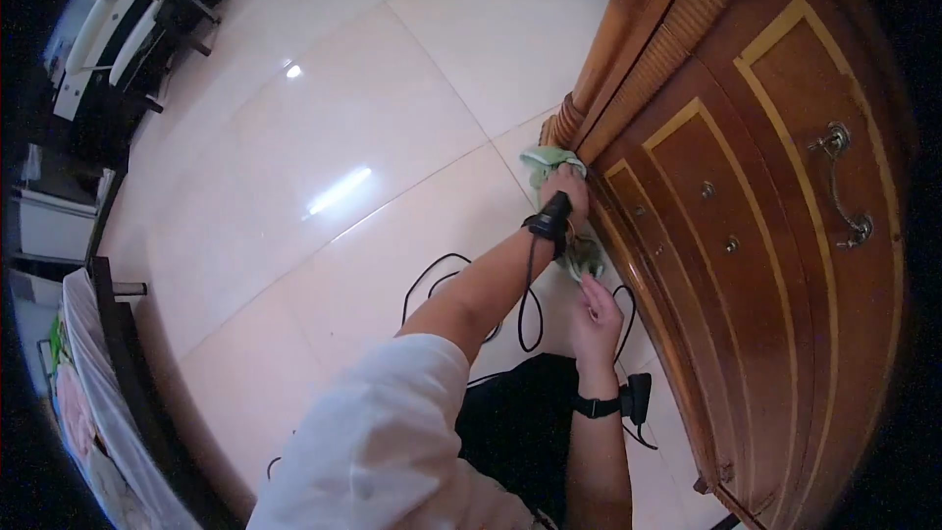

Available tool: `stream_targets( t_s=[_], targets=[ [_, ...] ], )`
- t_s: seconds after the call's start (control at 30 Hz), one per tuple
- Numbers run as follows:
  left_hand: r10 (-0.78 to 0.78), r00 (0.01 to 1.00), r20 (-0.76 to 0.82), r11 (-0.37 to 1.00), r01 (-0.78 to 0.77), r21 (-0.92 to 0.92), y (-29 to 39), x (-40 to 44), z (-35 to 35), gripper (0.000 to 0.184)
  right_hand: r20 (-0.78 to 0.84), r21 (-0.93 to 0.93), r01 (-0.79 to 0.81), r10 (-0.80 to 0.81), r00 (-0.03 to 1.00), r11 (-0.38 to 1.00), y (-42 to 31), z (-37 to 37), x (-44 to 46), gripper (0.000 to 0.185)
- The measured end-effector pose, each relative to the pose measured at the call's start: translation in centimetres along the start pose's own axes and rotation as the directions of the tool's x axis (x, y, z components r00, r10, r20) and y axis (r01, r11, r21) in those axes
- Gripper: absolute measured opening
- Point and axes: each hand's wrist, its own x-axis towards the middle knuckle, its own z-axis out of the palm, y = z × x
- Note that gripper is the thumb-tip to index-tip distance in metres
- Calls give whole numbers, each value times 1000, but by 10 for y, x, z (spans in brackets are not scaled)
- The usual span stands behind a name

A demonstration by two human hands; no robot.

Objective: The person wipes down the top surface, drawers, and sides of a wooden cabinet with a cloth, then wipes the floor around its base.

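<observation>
My left hand [567, 188] is closed around a light green cloth [546, 159], held against the foot of the wooden chest of drawers [677, 206] just above the floor. Nearer to me, my right hand [597, 314] has its fingertips pinched on a trailing greenish part of the cloth, which shows below the left wrist. The left forearm partly covers the stretch between the two hands. Black straps with small devices sit on both wrists, and a black cable [531, 324] hangs from the left one.
Pale glossy floor tiles [392, 118] reach left from the chest. Cable loops lie on the floor beside my arms. At far left stand a bed edge [108, 353] with a white sheet and a black-and-white chair [137, 39]. Metal handles [839, 186] project from the drawers.
</observation>
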Motion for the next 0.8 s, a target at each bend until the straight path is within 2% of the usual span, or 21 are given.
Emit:
stream_targets(
  t_s=[0.03,0.07,0.13,0.2,0.27,0.33,0.4,0.43,0.53,0.57,0.67,0.77,0.8],
  targets=[
    [-70,998,-12,990,67,-124,2,3,1,29,-4,-19,-13,13,1000,1000,-3,-6,-4,41],
    [13,997,-71,962,-32,-269,-9,1,4,30,-20,-2,-30,29,999,1000,1,-12,-10,41],
    [152,962,-227,816,-252,-521,-48,-10,-21,31,-60,33,-51,53,997,998,8,-26,-13,39],
    [135,918,-372,783,-329,-528,-62,-8,-51,32,-40,74,-36,39,998,997,4,-35,-11,38],
    [71,728,-682,785,-462,-413,-50,-5,-79,29,-11,139,-6,8,1000,990,2,-36,-5,37],
    [146,404,-903,782,-606,-145,-30,12,-109,34,22,219,47,-53,998,975,-9,-26,-4,36],
    [21,720,-693,560,-583,-589,-15,35,-119,36,40,205,36,-45,998,978,-42,-11,-17,36],
    [10,843,-538,412,-494,-765,-9,47,-111,37,49,202,32,-43,998,979,-49,-5,-16,36],
    [-41,937,-348,29,-347,-938,0,42,-102,39,81,246,16,-37,996,969,-61,6,-17,42],
    [-98,908,-407,183,-386,-904,3,32,-101,38,81,244,15,-36,996,970,-62,7,-16,42],
    [-150,881,-449,216,-414,-884,-1,53,-79,39,83,247,7,-28,996,969,-51,8,-14,43],
    [-191,876,-444,526,-290,-799,-5,40,-94,35,74,245,6,-25,997,970,-47,6,-17,44],
    [-177,889,-422,549,-267,-792,-7,38,-95,33,75,232,-2,-16,997,973,-48,6,-18,44]
  ],
)
